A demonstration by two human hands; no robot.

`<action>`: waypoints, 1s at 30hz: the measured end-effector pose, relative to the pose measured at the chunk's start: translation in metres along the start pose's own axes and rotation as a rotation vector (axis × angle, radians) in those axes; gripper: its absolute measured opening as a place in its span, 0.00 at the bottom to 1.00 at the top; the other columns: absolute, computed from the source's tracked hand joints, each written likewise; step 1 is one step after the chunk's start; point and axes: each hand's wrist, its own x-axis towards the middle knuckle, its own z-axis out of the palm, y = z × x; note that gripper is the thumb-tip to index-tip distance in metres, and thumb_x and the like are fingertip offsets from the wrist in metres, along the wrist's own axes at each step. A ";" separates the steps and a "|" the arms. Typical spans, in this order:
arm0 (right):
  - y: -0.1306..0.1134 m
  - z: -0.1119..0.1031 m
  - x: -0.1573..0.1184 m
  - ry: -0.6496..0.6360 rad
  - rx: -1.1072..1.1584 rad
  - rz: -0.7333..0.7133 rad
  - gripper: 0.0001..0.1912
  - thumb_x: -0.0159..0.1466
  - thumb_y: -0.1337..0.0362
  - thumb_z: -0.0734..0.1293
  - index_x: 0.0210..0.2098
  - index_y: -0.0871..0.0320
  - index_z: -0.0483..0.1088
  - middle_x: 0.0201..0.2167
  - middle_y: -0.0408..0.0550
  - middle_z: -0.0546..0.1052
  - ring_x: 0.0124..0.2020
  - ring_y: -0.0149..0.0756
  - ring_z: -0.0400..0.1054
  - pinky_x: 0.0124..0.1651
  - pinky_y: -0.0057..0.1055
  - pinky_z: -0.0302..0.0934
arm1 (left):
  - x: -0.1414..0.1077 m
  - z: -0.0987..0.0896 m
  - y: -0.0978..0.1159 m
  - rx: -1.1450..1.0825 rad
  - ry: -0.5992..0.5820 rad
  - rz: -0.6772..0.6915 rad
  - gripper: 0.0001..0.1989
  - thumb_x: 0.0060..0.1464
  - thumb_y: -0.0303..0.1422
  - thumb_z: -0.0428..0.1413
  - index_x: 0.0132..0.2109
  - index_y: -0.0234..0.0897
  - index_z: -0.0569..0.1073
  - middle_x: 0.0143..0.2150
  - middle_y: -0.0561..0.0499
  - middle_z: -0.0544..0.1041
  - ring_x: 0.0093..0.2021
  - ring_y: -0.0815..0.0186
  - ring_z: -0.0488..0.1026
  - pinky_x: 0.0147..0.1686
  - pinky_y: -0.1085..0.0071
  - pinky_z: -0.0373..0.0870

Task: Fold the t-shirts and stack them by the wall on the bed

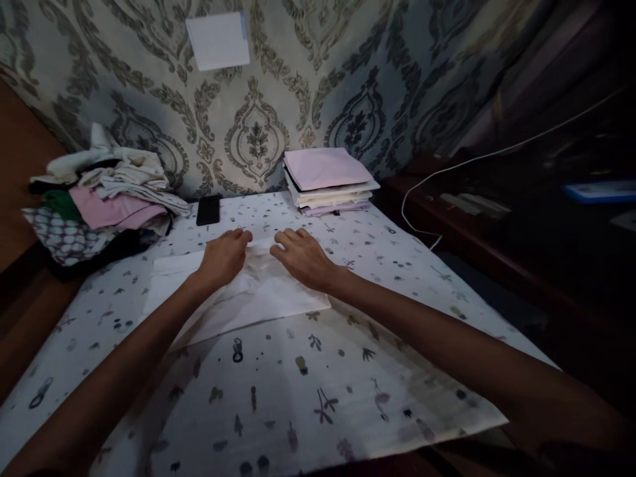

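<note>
A white cloth garment (268,305) lies partly folded on the patterned table cover, its near edge slanting and its middle wrinkled. At its far edge my left hand (226,257) has its fingers curled closed on the fabric. A short gap to the right, my right hand (304,258) also pinches that far edge, fingers bent inward. The cloth between the two hands looks slightly lifted and creased. My fingertips are partly hidden behind the knuckles.
A loose heap of clothes (109,199) sits at the back left, with a black phone (208,211) beside it. Folded clothes form a stack (328,175) at the back right. A white cable (477,159) hangs along the dark furniture on the right.
</note>
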 end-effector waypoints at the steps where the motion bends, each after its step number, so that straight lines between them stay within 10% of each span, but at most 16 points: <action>1: 0.002 -0.003 -0.002 -0.005 -0.006 -0.015 0.11 0.69 0.75 0.60 0.36 0.60 0.72 0.36 0.52 0.73 0.39 0.42 0.60 0.40 0.36 0.48 | -0.002 -0.002 0.001 0.083 -0.049 -0.016 0.17 0.57 0.23 0.46 0.50 0.37 0.73 0.50 0.42 0.78 0.49 0.52 0.75 0.38 0.63 0.69; 16: -0.018 0.006 -0.063 0.041 0.294 -0.054 0.15 0.71 0.71 0.59 0.29 0.61 0.71 0.30 0.51 0.75 0.36 0.39 0.62 0.40 0.36 0.52 | -0.025 -0.002 0.000 0.180 -0.259 0.267 0.13 0.61 0.26 0.46 0.45 0.39 0.75 0.46 0.45 0.79 0.47 0.55 0.75 0.38 0.64 0.69; 24: -0.002 0.004 -0.057 -0.112 0.696 0.580 0.09 0.66 0.68 0.63 0.31 0.58 0.72 0.29 0.47 0.77 0.32 0.36 0.67 0.35 0.31 0.57 | -0.019 -0.001 0.010 0.174 -0.204 0.281 0.16 0.59 0.27 0.50 0.53 0.36 0.72 0.50 0.42 0.77 0.50 0.51 0.72 0.47 0.57 0.68; 30: 0.016 0.023 -0.025 -0.074 0.651 0.606 0.11 0.65 0.71 0.61 0.41 0.60 0.75 0.41 0.52 0.79 0.46 0.42 0.68 0.49 0.37 0.60 | -0.016 0.016 0.045 0.155 -0.142 0.403 0.24 0.56 0.28 0.55 0.60 0.37 0.68 0.58 0.41 0.73 0.57 0.51 0.67 0.52 0.54 0.64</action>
